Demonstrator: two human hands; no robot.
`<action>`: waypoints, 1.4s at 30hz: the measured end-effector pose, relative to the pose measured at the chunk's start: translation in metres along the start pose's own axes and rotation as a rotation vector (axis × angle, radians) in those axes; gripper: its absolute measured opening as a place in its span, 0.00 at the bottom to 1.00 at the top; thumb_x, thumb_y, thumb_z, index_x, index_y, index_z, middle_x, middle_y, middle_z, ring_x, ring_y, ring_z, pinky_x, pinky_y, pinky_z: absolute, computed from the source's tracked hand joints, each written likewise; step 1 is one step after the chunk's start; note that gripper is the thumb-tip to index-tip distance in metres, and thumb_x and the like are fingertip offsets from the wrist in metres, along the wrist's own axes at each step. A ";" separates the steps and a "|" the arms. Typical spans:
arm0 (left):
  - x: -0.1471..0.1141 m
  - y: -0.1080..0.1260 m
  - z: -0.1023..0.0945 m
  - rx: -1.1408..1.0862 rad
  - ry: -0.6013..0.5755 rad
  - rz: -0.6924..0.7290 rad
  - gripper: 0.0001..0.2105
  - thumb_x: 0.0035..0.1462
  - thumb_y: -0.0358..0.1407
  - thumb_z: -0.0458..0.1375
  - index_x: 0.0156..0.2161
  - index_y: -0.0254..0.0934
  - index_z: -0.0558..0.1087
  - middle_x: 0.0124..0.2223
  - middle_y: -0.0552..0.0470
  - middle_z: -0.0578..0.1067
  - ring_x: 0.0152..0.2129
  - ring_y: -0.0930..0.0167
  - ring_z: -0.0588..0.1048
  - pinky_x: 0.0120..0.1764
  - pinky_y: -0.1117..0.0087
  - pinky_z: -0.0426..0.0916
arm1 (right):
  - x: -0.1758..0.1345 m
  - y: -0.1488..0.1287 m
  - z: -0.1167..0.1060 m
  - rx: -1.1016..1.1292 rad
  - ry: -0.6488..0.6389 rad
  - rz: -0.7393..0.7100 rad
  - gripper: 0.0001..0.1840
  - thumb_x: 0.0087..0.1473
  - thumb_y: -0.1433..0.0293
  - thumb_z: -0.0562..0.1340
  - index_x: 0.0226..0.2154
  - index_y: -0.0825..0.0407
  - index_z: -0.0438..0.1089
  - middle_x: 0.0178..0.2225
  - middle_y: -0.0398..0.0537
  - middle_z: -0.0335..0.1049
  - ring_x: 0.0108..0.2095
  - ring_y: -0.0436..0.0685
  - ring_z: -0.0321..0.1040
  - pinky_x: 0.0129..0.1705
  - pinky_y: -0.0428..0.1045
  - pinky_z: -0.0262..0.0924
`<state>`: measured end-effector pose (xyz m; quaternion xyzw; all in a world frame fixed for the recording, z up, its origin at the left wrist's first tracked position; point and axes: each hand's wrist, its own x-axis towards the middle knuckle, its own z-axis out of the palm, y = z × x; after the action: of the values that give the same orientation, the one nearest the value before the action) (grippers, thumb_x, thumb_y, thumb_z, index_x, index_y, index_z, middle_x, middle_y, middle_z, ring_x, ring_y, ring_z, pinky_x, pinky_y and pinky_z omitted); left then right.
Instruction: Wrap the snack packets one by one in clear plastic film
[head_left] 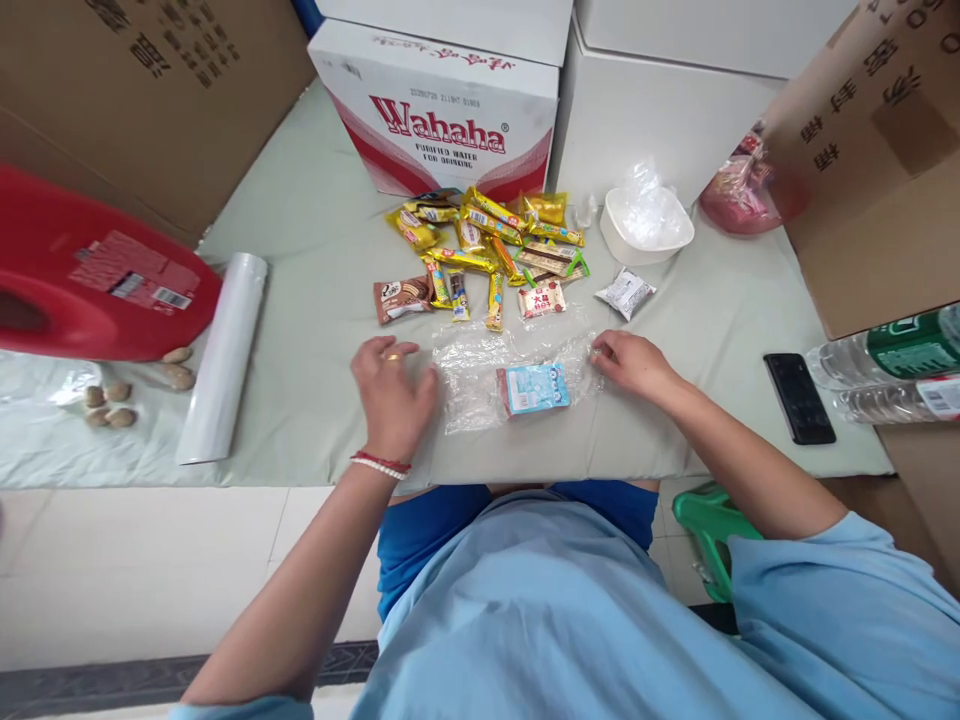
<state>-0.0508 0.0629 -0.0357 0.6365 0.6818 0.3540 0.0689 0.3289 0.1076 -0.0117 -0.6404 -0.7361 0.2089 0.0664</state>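
A crinkled sheet of clear plastic film (469, 395) lies flat before me. On its right half rests a small blue snack packet (538, 388) with a reddish-brown edge. My left hand (394, 390) is at the film's left edge, fingers apart and thumb toward the film, holding nothing. At the right edge, my right hand (630, 362) has its fingertips pinched together on the film. Just beyond the film are a brown biscuit packet (403, 299), a white-and-red packet (541, 300), a silver packet (627, 292) and several yellow snack wrappers (491, 222).
A Wahaha carton (442, 120) stands behind the snacks, beside a white bowl (647, 225) holding clear plastic. Leftward are a film roll (225, 360), a red jug (97, 270) and several walnuts (120, 417). A phone (799, 398) and water bottles (900, 350) lie at right.
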 end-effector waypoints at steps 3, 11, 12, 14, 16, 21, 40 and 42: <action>-0.011 0.028 -0.023 0.039 0.226 0.124 0.10 0.65 0.35 0.57 0.49 0.40 0.75 0.52 0.39 0.73 0.57 0.51 0.70 0.62 0.39 0.62 | 0.019 -0.011 -0.012 -0.121 0.151 -0.155 0.18 0.65 0.62 0.58 0.51 0.52 0.76 0.46 0.59 0.77 0.47 0.69 0.70 0.48 0.58 0.64; -0.044 0.109 0.017 0.159 -0.408 0.482 0.17 0.71 0.33 0.49 0.57 0.39 0.75 0.47 0.40 0.78 0.44 0.58 0.75 0.44 0.54 0.70 | 0.095 -0.076 0.006 -0.192 -0.077 -0.515 0.23 0.65 0.59 0.63 0.56 0.56 0.74 0.51 0.61 0.75 0.53 0.69 0.65 0.55 0.58 0.57; -0.044 0.111 0.025 0.216 -0.420 0.460 0.16 0.72 0.34 0.49 0.57 0.38 0.76 0.44 0.40 0.78 0.43 0.58 0.74 0.43 0.55 0.70 | 0.100 -0.082 0.011 -0.202 -0.092 -0.515 0.25 0.64 0.57 0.65 0.56 0.56 0.74 0.49 0.60 0.76 0.52 0.69 0.65 0.54 0.58 0.57; -0.043 0.111 0.037 0.289 -0.429 0.446 0.17 0.73 0.35 0.49 0.57 0.36 0.76 0.40 0.41 0.77 0.41 0.58 0.74 0.40 0.56 0.69 | 0.107 -0.089 0.019 -0.206 -0.138 -0.518 0.22 0.62 0.58 0.68 0.52 0.54 0.77 0.43 0.56 0.77 0.49 0.67 0.65 0.51 0.56 0.56; -0.043 0.107 0.042 0.312 -0.440 0.454 0.17 0.73 0.34 0.49 0.59 0.35 0.76 0.39 0.41 0.77 0.43 0.58 0.75 0.41 0.57 0.70 | 0.113 -0.092 0.021 -0.181 -0.199 -0.522 0.13 0.60 0.62 0.68 0.44 0.52 0.80 0.39 0.51 0.76 0.46 0.64 0.66 0.50 0.54 0.55; -0.048 0.103 0.043 0.318 -0.493 0.412 0.19 0.74 0.35 0.48 0.62 0.36 0.74 0.37 0.42 0.80 0.52 0.57 0.77 0.43 0.60 0.72 | 0.109 -0.092 0.001 -0.022 -0.141 -0.686 0.08 0.60 0.65 0.68 0.37 0.53 0.78 0.44 0.51 0.73 0.46 0.62 0.65 0.51 0.54 0.54; -0.061 0.082 0.037 0.064 -0.525 0.302 0.12 0.70 0.31 0.53 0.41 0.36 0.80 0.37 0.42 0.83 0.37 0.62 0.82 0.42 0.63 0.75 | -0.034 -0.057 0.062 0.021 0.129 -0.759 0.24 0.72 0.74 0.49 0.61 0.49 0.72 0.44 0.55 0.74 0.43 0.60 0.67 0.47 0.54 0.66; -0.069 0.069 0.026 -0.097 -0.459 0.306 0.13 0.70 0.32 0.52 0.42 0.38 0.80 0.37 0.45 0.83 0.37 0.64 0.82 0.43 0.64 0.75 | -0.037 -0.059 0.063 -0.010 0.114 -0.741 0.25 0.71 0.75 0.49 0.62 0.50 0.72 0.45 0.56 0.73 0.43 0.61 0.66 0.47 0.55 0.67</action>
<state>0.0324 0.0058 -0.0398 0.7916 0.5265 0.2391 0.1978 0.2582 0.0521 -0.0388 -0.3415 -0.9141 0.1309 0.1752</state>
